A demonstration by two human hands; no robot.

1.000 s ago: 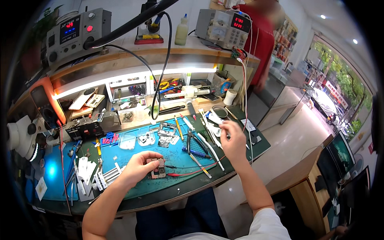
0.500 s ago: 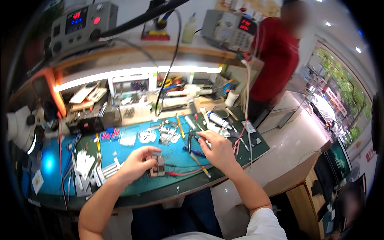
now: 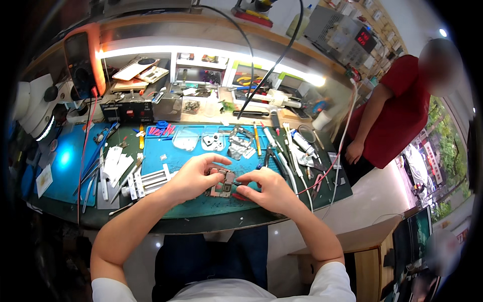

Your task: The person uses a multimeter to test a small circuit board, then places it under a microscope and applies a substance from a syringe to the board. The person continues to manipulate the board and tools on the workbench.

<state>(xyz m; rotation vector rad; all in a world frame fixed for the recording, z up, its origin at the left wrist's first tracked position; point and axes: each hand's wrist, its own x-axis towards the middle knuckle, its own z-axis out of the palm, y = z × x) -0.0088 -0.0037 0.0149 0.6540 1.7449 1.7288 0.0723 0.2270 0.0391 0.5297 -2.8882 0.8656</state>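
A small pinkish-brown circuit board (image 3: 221, 187) with a dark square chip lies on the blue mat in front of me. My left hand (image 3: 197, 177) is at its left side, thumb on the board's edge and fingers curved above it. At the board's right edge my right hand (image 3: 265, 189) pinches, between thumb and forefinger, what looks like the dark end of a black test lead (image 3: 236, 183). Beneath those fingers a red lead clip (image 3: 239, 197) shows in part. The right palm hides the rest of both leads.
Tweezers, brushes and a white tube (image 3: 303, 143) crowd the right of the mat. Small plastic trays (image 3: 185, 139) stand behind the board. A metal holder (image 3: 151, 182) lies left. A microscope (image 3: 37, 108) and an orange multimeter (image 3: 83, 60) stand farther left. A person in red (image 3: 390, 116) stands at right.
My right hand has come from the tools on the right down to the board's right edge and closed there. My left hand stays at the board. The whole view has shifted.
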